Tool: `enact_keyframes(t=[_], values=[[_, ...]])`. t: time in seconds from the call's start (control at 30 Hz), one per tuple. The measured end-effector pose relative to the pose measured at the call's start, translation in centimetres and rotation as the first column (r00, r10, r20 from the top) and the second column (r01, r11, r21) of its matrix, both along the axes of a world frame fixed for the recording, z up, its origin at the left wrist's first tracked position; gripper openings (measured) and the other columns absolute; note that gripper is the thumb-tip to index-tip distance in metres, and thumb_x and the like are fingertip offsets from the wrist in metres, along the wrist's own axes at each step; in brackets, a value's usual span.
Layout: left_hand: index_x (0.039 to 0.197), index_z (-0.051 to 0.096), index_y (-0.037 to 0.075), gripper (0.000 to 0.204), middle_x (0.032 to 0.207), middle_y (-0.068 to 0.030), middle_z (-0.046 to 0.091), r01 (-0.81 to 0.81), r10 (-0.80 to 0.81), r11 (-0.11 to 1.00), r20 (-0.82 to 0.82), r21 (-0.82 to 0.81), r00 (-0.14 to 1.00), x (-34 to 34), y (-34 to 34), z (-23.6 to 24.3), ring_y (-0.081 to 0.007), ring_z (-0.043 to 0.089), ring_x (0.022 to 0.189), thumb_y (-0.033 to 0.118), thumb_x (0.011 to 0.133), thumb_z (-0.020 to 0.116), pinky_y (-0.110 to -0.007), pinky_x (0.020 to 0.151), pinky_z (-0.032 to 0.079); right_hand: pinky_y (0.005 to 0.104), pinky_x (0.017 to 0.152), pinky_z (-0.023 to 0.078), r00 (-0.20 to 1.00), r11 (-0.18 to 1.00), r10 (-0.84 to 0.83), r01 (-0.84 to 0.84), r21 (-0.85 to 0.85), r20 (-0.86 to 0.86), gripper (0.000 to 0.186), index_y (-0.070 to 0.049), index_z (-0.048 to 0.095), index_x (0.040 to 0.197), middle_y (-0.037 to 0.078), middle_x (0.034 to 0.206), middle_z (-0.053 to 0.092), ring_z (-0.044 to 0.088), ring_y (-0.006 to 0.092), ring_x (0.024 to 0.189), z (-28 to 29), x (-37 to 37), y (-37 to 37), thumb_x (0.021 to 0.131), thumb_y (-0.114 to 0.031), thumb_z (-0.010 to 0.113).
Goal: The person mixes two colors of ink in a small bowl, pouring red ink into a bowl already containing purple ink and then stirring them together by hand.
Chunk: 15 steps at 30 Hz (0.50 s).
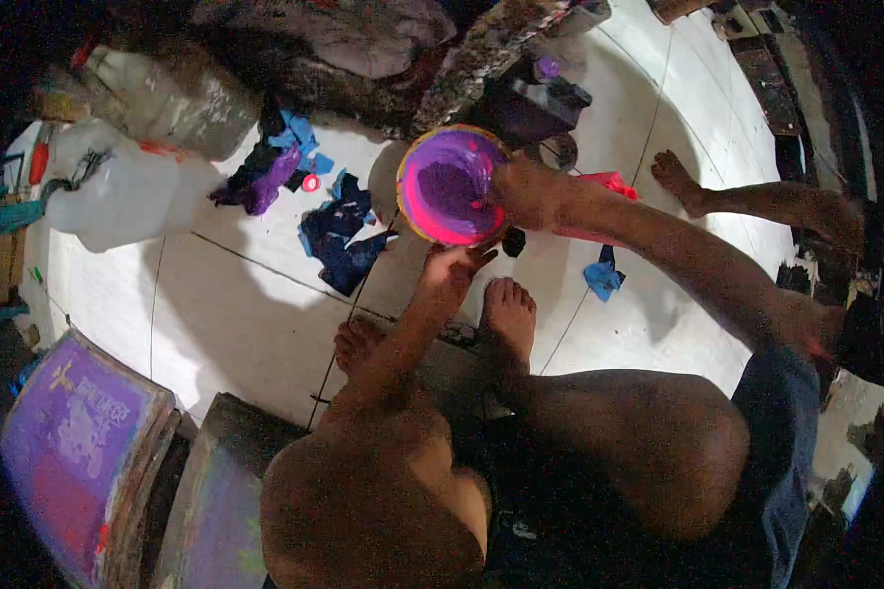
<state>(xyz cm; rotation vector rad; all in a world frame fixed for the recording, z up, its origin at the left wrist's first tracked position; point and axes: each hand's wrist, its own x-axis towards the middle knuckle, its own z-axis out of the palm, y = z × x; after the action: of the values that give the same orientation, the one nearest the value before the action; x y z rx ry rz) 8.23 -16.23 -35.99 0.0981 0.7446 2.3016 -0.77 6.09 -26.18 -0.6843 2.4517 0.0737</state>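
A round tub (404, 187), coated inside with purple and bright pink paint, is tipped so that its mouth faces me. My left hand (452, 265) grips its near lower edge, fingers partly hidden against the wall. At the right rim, my right hand (525, 193) is bent over the edge with its fingertips toward the paint. Those fingers are dark and blurred, and whatever they hold, if anything, is hidden. Beside the tub on the left lie dark blue scraps (344, 236), and a small pink ring (310, 183) sits near them.
A translucent plastic jug (133, 191) stands at the left. Purple-stained framed panels (79, 432) lean at lower left. More blue scraps (604, 278) lie on the tiled floor (236, 324). Another person's foot (680, 184) is at the right. A dark rough mass (363, 49) borders the far side.
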Motion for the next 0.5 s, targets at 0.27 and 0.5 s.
enact_keyframes(t=[0.27, 0.5], values=[[0.136, 0.052, -0.003, 0.047, 0.142, -0.0151, 0.056, 0.043, -0.092, 0.984, 0.29, 0.171, 0.953, 0.6, 1.0, -3.0, -0.0316, 0.054, 0.132, 0.015, 0.093, 0.061, -0.047, 0.112, 0.042, 0.0523, 0.091, 0.053, 0.897, 0.884, -0.276, 0.095, -0.457, -0.346, 0.037, -0.006, 0.068, 0.116, 0.023, 0.098, 0.071, 0.068, 0.042, 0.092, -0.8, 4.6, -1.3, 0.086, -0.026, 0.063], [0.138, 0.051, -0.001, 0.049, 0.143, -0.0155, 0.056, 0.143, -0.165, 0.945, -0.048, -0.296, 0.985, -0.5, -0.7, -1.2, -0.0318, 0.053, 0.133, 0.018, 0.094, 0.062, -0.049, 0.113, 0.04, 0.0545, 0.105, 0.045, 0.907, 0.801, -0.42, 0.381, -0.461, 0.021, 0.031, 0.001, 0.069, 0.108, 0.023, 0.094, 0.071, 0.068, 0.0435, 0.092, -2.8, 4.8, -0.8, 0.086, -0.019, 0.062]])
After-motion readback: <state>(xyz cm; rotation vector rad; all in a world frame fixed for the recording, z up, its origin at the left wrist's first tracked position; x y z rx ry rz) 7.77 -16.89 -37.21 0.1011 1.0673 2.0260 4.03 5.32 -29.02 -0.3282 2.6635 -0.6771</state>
